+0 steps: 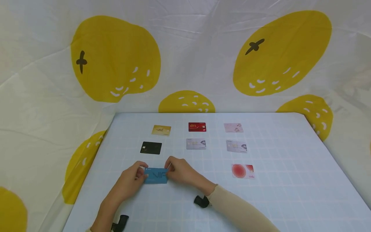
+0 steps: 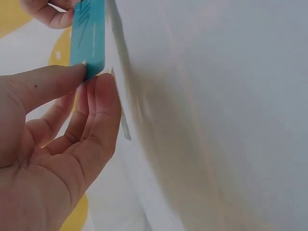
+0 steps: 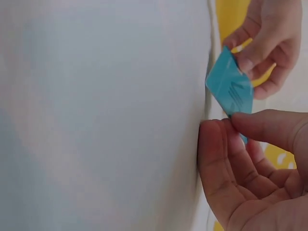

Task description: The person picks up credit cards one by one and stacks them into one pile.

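Observation:
A blue VIP card (image 1: 155, 176) is held by both hands at the front left of the table. My left hand (image 1: 131, 180) pinches its left end, thumb on the printed face. At the opposite end my right hand (image 1: 182, 170) pinches the card between thumb and fingers. In the left wrist view the blue card (image 2: 91, 38) stands tilted, close over the table surface. The right wrist view shows the card (image 3: 233, 86) stretched between the two hands, its lower corner partly hidden by the right thumb.
Behind the hands lie a black card (image 1: 151, 148), a gold card (image 1: 161, 130), a red VIP card (image 1: 197, 127), a pink card (image 1: 233, 128) and two silver cards (image 1: 196, 143). Right of them is a white card with a red circle (image 1: 242, 171). A fruit-print sheet hangs behind the table (image 1: 290, 193).

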